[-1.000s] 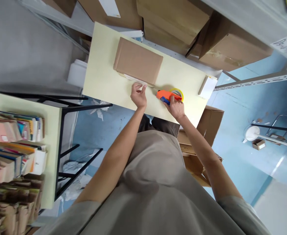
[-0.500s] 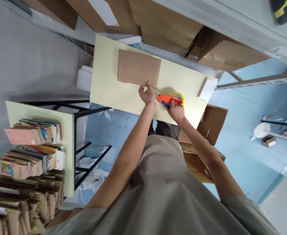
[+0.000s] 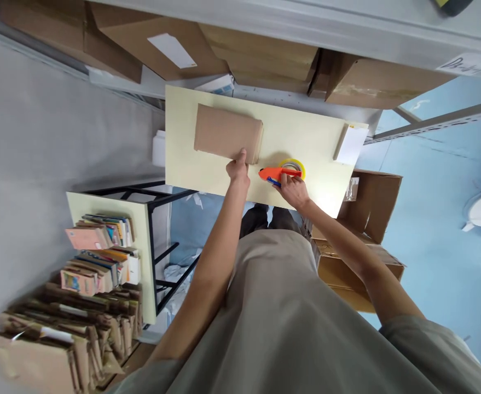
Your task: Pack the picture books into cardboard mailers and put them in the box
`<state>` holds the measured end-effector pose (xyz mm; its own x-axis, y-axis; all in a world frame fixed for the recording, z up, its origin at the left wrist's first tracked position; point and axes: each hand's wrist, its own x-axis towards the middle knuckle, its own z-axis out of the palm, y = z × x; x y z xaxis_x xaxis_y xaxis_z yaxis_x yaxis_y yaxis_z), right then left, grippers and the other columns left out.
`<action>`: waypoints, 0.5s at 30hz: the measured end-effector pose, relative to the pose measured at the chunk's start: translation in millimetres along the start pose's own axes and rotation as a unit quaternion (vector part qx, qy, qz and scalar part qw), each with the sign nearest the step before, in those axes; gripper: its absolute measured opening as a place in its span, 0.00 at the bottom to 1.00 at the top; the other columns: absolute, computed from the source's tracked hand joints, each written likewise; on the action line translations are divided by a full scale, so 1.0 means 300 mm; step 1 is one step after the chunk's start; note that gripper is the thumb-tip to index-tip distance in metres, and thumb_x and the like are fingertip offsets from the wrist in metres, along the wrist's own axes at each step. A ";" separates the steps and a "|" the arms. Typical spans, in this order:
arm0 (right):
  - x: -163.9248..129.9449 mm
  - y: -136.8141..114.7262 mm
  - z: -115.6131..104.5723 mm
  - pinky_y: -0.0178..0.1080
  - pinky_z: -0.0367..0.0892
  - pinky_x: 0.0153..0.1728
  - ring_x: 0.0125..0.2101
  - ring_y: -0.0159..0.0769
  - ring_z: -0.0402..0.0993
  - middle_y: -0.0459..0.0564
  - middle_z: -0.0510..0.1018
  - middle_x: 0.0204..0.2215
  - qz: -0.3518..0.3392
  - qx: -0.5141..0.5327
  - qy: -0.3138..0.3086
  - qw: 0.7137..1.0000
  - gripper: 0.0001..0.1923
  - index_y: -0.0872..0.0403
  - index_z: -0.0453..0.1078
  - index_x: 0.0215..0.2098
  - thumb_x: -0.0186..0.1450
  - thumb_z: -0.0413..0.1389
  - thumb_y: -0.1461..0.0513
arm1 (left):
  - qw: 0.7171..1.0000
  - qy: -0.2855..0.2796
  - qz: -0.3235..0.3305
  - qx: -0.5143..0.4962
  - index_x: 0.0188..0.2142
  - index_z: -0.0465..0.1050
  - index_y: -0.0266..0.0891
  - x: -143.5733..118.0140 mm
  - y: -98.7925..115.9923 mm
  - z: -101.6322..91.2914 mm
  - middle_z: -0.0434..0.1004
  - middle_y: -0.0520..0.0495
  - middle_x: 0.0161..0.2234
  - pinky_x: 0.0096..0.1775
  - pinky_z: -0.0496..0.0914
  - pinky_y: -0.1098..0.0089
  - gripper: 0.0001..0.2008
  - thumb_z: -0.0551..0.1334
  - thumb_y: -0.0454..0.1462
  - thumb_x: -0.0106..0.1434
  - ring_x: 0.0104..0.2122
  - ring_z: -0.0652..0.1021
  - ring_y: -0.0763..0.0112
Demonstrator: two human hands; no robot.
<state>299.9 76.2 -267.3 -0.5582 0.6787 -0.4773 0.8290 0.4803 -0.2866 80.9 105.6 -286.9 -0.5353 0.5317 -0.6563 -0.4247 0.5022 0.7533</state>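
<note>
Now, in the head view, our left hand (image 3: 238, 170) has left the white strip and grips the brown package's (image 3: 226, 131) near edge.
Its right end shows, suggesting we're repositioning it on the surface (image 3: 320, 137); left thumb on top, right fingers (image 3: 288, 183) closed around the orange tape dispenser (image 3: 270, 173), both arms reaching forward.

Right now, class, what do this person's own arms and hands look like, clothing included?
Short, plain grey-green sleeves leave both forearms bare. The left hand and right hand wear no gloves, and no watch or bracelet shows.
</note>
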 end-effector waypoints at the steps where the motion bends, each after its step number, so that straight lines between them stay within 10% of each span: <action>1: -0.002 -0.013 -0.001 0.54 0.73 0.57 0.53 0.60 0.85 0.77 0.85 0.52 -0.014 -0.006 -0.012 1.000 0.29 0.69 0.63 0.69 0.87 0.44 0.51 | 0.999 0.035 -0.035 -0.009 0.43 0.78 0.41 -0.010 0.007 -0.028 0.87 0.38 0.53 0.61 0.81 0.61 0.09 0.74 0.42 0.75 0.58 0.85 0.63; 9: -0.024 -0.162 -0.012 0.51 0.72 0.58 0.55 0.59 0.84 0.78 0.83 0.54 -0.112 -0.053 -0.089 0.988 0.25 0.72 0.66 0.68 0.86 0.48 0.57 | 0.990 0.122 -0.068 0.014 0.49 0.79 0.41 -0.074 0.073 -0.131 0.86 0.38 0.59 0.59 0.84 0.60 0.20 0.82 0.41 0.65 0.62 0.85 0.56; 15: -0.066 -0.097 -0.037 0.50 0.72 0.55 0.52 0.58 0.85 0.77 0.84 0.50 -0.082 -0.042 -0.081 0.993 0.26 0.72 0.64 0.69 0.85 0.48 0.56 | 0.988 0.132 -0.062 0.046 0.47 0.78 0.41 -0.082 0.069 -0.105 0.87 0.38 0.57 0.56 0.86 0.57 0.14 0.79 0.38 0.69 0.60 0.86 0.56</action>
<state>286.3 54.8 -240.3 -0.6665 0.4934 -0.5589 0.7184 0.6254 -0.3046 62.1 81.4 -253.7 -0.6602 0.2718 -0.7002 -0.4371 0.6192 0.6524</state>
